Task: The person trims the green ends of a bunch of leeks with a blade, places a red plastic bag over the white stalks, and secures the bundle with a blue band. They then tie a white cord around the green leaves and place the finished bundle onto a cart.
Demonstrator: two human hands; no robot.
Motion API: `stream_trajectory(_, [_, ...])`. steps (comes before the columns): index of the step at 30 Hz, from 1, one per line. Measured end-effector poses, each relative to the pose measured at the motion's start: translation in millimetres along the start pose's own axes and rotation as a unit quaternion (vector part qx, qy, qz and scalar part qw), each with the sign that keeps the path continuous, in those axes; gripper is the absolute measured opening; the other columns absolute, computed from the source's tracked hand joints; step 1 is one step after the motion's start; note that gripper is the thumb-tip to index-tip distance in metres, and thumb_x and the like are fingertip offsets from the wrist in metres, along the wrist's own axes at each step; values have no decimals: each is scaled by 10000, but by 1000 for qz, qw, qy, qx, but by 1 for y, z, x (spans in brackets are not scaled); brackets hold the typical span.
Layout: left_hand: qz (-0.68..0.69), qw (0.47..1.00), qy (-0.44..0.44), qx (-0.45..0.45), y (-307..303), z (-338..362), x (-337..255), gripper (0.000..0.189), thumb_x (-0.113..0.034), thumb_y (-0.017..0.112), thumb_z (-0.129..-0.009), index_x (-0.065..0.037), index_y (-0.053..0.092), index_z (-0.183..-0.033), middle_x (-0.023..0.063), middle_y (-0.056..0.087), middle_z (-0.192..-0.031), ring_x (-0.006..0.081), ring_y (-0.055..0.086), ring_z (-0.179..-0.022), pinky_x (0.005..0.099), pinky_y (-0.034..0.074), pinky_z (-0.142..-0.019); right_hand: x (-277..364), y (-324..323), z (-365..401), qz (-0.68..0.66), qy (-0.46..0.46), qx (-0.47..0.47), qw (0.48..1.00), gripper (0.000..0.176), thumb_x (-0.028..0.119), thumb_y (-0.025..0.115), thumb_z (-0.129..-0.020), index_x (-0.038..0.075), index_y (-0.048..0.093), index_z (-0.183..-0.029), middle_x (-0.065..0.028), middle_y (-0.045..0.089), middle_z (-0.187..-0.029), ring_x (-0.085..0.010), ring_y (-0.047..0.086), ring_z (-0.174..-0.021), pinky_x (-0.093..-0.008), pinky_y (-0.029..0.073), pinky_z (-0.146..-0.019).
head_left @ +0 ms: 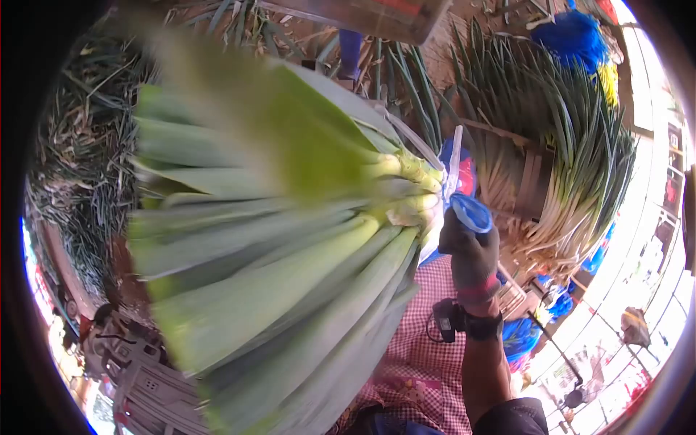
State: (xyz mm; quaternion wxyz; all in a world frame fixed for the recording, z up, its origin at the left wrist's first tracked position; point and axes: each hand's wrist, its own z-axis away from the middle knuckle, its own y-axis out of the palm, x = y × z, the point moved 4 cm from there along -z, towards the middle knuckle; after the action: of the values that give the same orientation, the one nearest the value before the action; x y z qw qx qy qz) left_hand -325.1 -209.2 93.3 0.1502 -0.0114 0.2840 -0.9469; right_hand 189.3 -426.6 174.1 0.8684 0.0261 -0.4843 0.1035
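A large bundle of green onions point(290, 268) fills the middle of the head view, its cut green leaf ends fanned toward the left. A blurred leaf hangs close to the camera. On the right side of the bundle, my right hand point(470, 246), in a dark glove with a black strap at the wrist, is closed on a blue plastic wrapping point(471, 212). White tie ends point(454, 161) stick up beside it, at the narrow gathered part of the bundle. My left hand does not show.
A pile of long green onions point(558, 138) lies at the upper right, near blue netting point(573, 36). Leaf scraps point(87, 145) are heaped at the left. A grey machine point(156, 384) stands at the lower left, and a box-like edge point(377, 16) crosses the top.
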Motion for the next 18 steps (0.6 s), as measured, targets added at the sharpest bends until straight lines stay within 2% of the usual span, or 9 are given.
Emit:
stream_trajectory(5, [-29,999,22,13,-6,7,2,273,-271,580,-964,-74,673,-1129,69,682,-1045,171,657,-953,301,532,-793,-75,-27,18,-27,90,-22,995,224,233,636,-961,17,639,-1022,31,596,-769,-68,539,-633,-231,430,-570])
stream_trajectory(9, [-48,998,21,33,19,31,3,281,-279,582,-964,-75,673,-1133,71,682,-1056,168,655,-964,297,531,-801,-156,-57,28,43,134,77,987,210,207,629,-958,26,702,-1035,40,618,-766,-53,554,-638,-234,448,-578])
stream_trajectory(10, [-57,997,21,39,29,39,3,282,-281,582,-963,-75,673,-1135,72,682,-1059,167,655,-967,297,531,-803,-171,-62,33,-4,184,97,978,209,202,624,-957,17,715,-994,47,610,-745,-49,544,-630,-229,434,-569])
stream_trajectory(13, [-71,995,25,62,68,55,0,288,-287,584,-963,-77,672,-1138,73,682,-1067,165,653,-976,294,530,-810,-223,-80,37,18,242,127,962,203,205,618,-960,19,699,-960,51,598,-727,-51,525,-599,-233,416,-539])
stream_trajectory(17, [-91,991,21,95,119,81,1,295,-295,585,-962,-78,672,-1143,76,681,-1078,162,652,-987,291,529,-818,-277,-106,32,59,207,176,961,215,229,617,-964,34,707,-972,62,588,-707,-40,469,-559,-235,372,-490])
stream_trajectory(18, [-96,990,21,100,127,86,1,297,-297,586,-962,-78,672,-1144,76,681,-1080,161,651,-990,290,528,-820,-284,-112,33,31,316,187,929,208,230,637,-961,38,711,-992,53,612,-733,-41,510,-616,-236,415,-545])
